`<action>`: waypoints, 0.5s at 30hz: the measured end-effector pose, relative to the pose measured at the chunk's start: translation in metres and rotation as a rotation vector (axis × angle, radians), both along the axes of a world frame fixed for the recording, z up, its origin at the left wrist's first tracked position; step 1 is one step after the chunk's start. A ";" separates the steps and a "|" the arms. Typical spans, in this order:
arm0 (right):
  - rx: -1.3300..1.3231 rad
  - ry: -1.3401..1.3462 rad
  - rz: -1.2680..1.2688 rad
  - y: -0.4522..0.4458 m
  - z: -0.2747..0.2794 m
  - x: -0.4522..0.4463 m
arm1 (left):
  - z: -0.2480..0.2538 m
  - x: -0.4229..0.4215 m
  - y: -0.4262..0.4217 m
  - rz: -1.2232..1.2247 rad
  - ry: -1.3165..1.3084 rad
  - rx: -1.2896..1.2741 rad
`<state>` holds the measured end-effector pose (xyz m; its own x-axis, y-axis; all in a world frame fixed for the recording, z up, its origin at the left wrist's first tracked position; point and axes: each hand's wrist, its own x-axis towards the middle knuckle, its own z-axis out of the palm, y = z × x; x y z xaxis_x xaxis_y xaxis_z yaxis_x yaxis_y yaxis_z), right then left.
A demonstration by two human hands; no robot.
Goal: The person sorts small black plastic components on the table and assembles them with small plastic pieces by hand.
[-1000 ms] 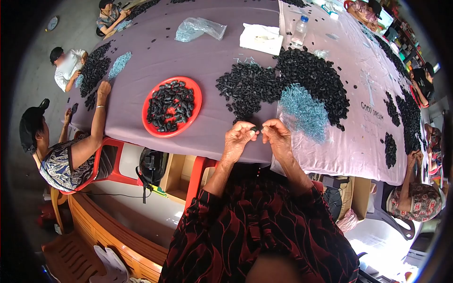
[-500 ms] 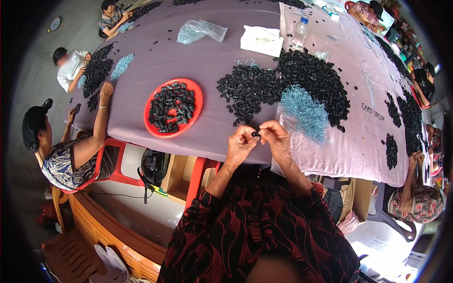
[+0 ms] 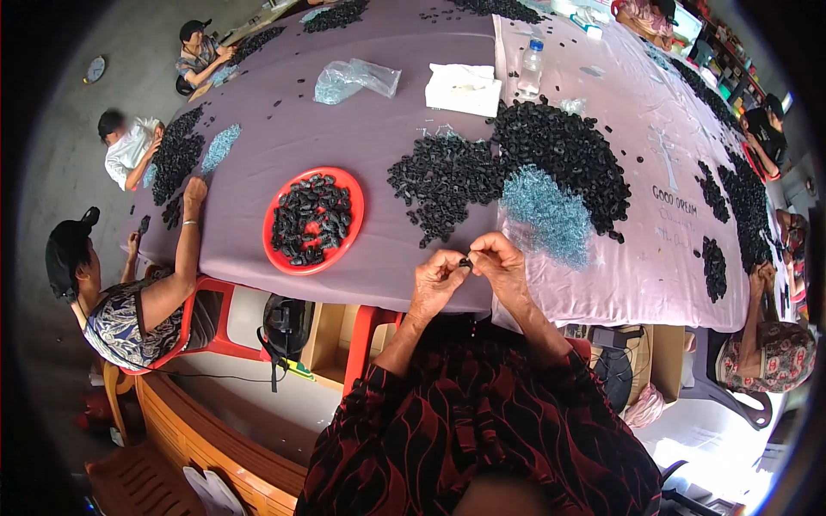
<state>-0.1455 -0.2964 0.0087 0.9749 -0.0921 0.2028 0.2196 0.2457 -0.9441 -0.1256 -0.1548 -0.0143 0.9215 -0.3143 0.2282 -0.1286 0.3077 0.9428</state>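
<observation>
Black piece (image 3: 465,262) sits in a closed pinch of the left hand (image 3: 437,279), with the right hand (image 3: 502,263) pinched on its edge. Best hold it still with the left and move the right softly. Black bits (image 3: 447,172) lie past the grip, blue bits (image 3: 546,215) to its right, the red plate (image 3: 357,206) to its left.

Small black piece (image 3: 465,262) pinched at the fingertips of the left hand (image 3: 437,282)
It is tiny and dark, with a pale glint, and sits between the left thumb and forefinger, on the side facing the right hand (image 3: 501,265). The right fingertips are right beside it; whether they grip it cannot be told. The fingers cover much of it, hiding its full outline and tilt.
</observation>
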 end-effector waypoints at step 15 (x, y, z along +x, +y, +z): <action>-0.343 0.001 0.083 -0.018 0.004 -0.002 | 0.002 0.001 0.005 -0.099 -0.001 0.139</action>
<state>-0.1474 -0.3144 0.0127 0.9763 0.0610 0.2076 0.2117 -0.0693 -0.9749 -0.1248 -0.1495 -0.0121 0.8842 -0.4319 0.1777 -0.1055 0.1860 0.9769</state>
